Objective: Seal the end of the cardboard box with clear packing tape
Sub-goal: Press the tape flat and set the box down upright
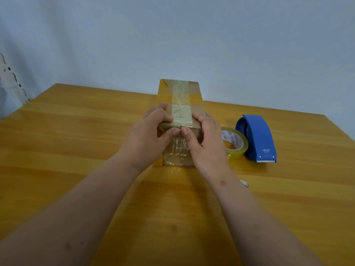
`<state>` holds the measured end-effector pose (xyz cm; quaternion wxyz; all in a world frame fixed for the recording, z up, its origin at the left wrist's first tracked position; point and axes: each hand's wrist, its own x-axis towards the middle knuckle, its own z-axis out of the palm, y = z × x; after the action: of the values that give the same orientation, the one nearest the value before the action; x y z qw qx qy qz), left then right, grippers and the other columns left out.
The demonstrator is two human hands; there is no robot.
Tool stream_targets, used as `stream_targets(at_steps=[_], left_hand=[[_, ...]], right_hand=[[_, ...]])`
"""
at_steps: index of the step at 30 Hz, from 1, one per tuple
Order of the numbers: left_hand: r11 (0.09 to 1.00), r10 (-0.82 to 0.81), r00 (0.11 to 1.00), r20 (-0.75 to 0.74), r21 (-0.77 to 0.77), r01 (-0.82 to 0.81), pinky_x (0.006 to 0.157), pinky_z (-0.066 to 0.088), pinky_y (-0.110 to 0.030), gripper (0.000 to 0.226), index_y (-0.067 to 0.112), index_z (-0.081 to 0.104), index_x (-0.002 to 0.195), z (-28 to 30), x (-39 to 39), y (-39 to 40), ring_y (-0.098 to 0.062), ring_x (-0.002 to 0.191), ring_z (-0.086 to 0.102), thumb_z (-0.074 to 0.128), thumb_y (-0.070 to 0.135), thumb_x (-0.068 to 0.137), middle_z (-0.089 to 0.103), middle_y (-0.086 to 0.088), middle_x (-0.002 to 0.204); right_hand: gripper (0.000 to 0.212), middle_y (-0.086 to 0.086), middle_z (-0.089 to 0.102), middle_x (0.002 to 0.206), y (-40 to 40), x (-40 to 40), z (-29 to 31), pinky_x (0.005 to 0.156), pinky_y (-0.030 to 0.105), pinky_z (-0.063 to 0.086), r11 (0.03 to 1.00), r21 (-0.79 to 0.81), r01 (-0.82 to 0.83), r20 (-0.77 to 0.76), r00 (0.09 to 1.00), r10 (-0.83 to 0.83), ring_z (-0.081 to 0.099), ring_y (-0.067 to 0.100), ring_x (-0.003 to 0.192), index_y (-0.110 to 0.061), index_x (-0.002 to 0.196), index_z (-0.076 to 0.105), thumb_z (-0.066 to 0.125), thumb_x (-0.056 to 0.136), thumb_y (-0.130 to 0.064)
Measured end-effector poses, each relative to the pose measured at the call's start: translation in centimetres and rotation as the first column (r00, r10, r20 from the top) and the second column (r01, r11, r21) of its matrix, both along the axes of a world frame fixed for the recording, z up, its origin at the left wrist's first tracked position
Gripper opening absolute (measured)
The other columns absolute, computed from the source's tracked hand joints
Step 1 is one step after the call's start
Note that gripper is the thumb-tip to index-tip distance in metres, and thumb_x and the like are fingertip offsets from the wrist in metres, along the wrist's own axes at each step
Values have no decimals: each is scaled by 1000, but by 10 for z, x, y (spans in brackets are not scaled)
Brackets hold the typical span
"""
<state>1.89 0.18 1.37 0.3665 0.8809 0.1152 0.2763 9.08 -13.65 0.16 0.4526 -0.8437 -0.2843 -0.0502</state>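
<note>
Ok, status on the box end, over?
Left hand and right hand both pressing clear tape onto near end of cardboard box. Tape roll and blue dispenser parked right, clear of the work.

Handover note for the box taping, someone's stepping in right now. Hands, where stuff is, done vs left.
Left hand: on the near top-left corner of the cardboard box, thumb pressing the clear tape strip at the near top edge.
Right hand: on the near right corner, thumb pressing beside the left thumb.
Tape roll and blue dispenser: on the table, right of the box.
Done: strip runs along the top and down the near end.
Left: smooth the wrinkled tape on the near end.
</note>
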Motion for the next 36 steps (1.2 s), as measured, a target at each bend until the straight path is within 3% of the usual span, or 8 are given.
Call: stream_targets(at_steps=[5, 10, 14, 21, 24, 27, 31, 36], left_hand=[[999, -32, 999, 32, -7, 32, 90, 46, -27, 23, 19, 59, 99, -5, 0, 4, -6, 118, 48, 70, 27, 81, 46, 10, 143], [998, -56, 998, 41, -4, 56, 77, 40, -18, 24, 27, 58, 96, -7, 0, 9, -6, 114, 51, 74, 28, 78, 46, 14, 142], [998, -63, 997, 32, 2, 63, 77, 43, -18, 29, 25, 60, 100, -8, -1, 11, -5, 109, 52, 75, 27, 76, 46, 15, 143], [995, -92, 996, -13, 42, 93, 81, 55, -33, 41, 25, 55, 105, -7, -5, 11, -6, 102, 55, 77, 20, 71, 40, 17, 145], [993, -86, 996, -32, 79, 88, 75, 50, -26, 48, 28, 50, 107, -8, -5, 8, -3, 102, 53, 79, 27, 69, 35, 20, 144], [995, -48, 999, 1, 83, 48, 79, 48, -24, 51, 23, 51, 109, -9, -3, 4, -4, 106, 52, 80, 34, 68, 36, 22, 139], [993, -17, 1000, -10, 113, 18, 83, 47, -28, 47, 22, 51, 108, -10, -1, 4, -5, 108, 50, 80, 28, 71, 37, 16, 146], [991, -72, 994, -80, 106, 80, 78, 47, -26, 56, 27, 47, 117, -12, -6, 8, -9, 105, 53, 79, 19, 71, 27, 18, 151]], right_hand=[[55, 0, 33, 154, -1, 2, -7, 105, 21, 25, 1000, -8, -25, 55, 998, 25, 25, 7, 142, -29, 140, 40, 53, 91, -49], [62, 0, 34, 154, -6, 7, -9, 104, 16, 23, 998, -26, -57, 89, 994, 59, 20, -6, 133, -29, 142, 38, 56, 87, -51], [69, -1, 31, 156, -10, 8, -9, 102, 11, 20, 995, -58, -83, 95, 992, 88, 18, -9, 132, -30, 143, 35, 66, 83, -45], [79, -2, 29, 158, -15, 11, -9, 109, 18, 18, 989, -91, -114, 94, 988, 122, 19, 4, 145, -29, 145, 31, 75, 80, -32], [82, -2, 27, 158, -15, 10, -10, 114, 24, 20, 987, -67, -143, 53, 988, 146, 16, 6, 147, -30, 146, 30, 76, 78, -28], [76, -2, 29, 157, -14, 8, -12, 116, 30, 26, 991, -11, -135, 40, 990, 135, 18, 6, 147, -31, 145, 31, 71, 80, -36], [72, -2, 29, 158, -15, 10, -13, 118, 30, 25, 992, -45, -121, 72, 990, 124, 21, 8, 147, -29, 145, 31, 71, 85, -31], [80, -4, 27, 160, -19, 10, -10, 119, 42, 29, 984, -70, -162, 43, 985, 165, 20, 9, 148, -29, 148, 28, 73, 82, -22]])
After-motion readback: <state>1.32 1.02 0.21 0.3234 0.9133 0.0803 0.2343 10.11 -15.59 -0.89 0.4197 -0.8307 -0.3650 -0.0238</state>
